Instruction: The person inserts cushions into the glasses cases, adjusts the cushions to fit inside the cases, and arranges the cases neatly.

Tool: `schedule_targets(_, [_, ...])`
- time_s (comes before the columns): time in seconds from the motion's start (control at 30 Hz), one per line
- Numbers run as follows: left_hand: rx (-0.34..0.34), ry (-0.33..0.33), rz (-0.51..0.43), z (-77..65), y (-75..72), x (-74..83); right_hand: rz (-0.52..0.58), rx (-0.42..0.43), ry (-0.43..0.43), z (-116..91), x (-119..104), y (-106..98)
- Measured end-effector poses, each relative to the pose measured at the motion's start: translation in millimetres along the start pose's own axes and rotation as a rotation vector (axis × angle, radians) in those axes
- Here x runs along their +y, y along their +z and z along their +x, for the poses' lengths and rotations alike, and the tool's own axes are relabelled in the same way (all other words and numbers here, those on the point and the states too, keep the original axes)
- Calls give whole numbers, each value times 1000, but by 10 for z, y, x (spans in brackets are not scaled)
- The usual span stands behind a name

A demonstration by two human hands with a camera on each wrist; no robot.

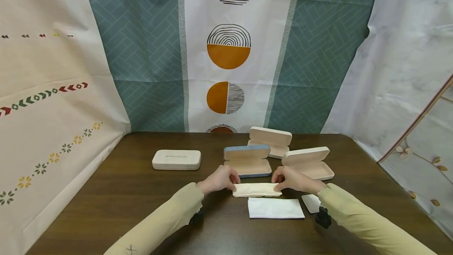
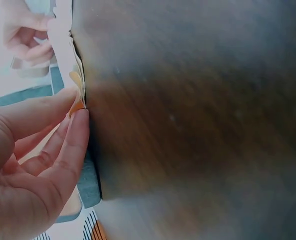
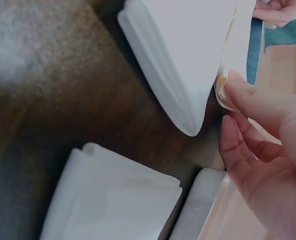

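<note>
A cream folded cloth lies lengthwise between both hands, in front of an open blue glasses case. My left hand pinches its left end between thumb and fingers. At the right end, my right hand pinches it the same way. The left wrist view shows the layered edge of the cloth close up, with an orange patch at the pinched end. Just nearer to me lies a white folded cloth. A smaller white folded cloth sits beside the right wrist, partly hidden by the sleeve.
Behind the right hand stands an open white glasses case, and another open pale case is farther back. A closed white glasses case lies at left on the brown table. Patterned curtains hang behind.
</note>
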State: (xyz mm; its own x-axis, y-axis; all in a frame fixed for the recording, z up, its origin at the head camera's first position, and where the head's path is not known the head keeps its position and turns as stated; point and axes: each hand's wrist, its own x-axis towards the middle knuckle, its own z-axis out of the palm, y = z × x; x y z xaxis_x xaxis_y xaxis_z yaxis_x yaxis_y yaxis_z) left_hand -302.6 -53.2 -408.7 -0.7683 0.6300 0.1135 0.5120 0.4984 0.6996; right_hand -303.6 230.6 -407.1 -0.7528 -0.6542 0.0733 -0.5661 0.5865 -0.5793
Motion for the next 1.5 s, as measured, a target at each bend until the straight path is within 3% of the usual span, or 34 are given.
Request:
schedule_targets(0.17, [2,-74,-33,-12,5,27,12,-21,23,13,-41,-12])
schedule_targets(0.43, [-10,-72,-4,-41,-45,34,96,-36,32,15,-96,-36])
schedule_targets(0.6, [-4,-98,-56,-43,-116,-6,172,-6,16,26,-76,-59])
schedule_targets(0.83, [63,-128,-255,-37,-241,-83,290,96,-22,124,-1,-87])
schedule_targets(0.97, [110,-159,-365,-31,-269,-148,394,146,21,168,-24,-78])
schedule_targets(1.07, [155,-193,-434,-28,-270,-184,458,238,79,191,-54,-44])
schedule_targets(1.3, [300,-219,-531,-25,-243,-201,418,473,133,274,-136,70])
schedule_targets(1.5, [351,-160,-566,-119,-281,40,346,534,163,333,-142,121])
